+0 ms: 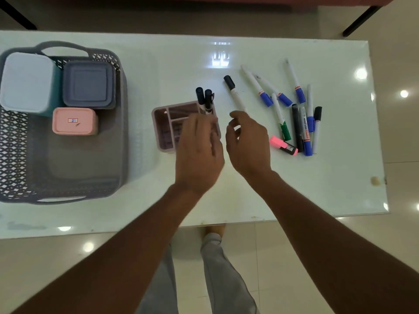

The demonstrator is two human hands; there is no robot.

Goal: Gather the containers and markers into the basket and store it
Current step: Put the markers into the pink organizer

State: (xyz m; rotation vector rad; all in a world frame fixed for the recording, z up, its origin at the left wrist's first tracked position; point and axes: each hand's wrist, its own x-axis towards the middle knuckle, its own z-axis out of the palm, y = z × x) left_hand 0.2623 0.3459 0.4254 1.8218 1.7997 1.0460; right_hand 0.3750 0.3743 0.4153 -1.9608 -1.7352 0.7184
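Marker [235,97] — between curled fingertips [234,114] (right hand [248,141])

Glossy white table [249,200] on shiny cream tiled floor [294,257].

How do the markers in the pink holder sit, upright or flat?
Upright: two black-capped markers stand caps-up in the holder, far corner.

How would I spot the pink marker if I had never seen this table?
On the white table, look to the scatter of loose markers on its right half. The pink marker lies at that scatter's near left edge: short, chunky, the only pink one among slim pens.
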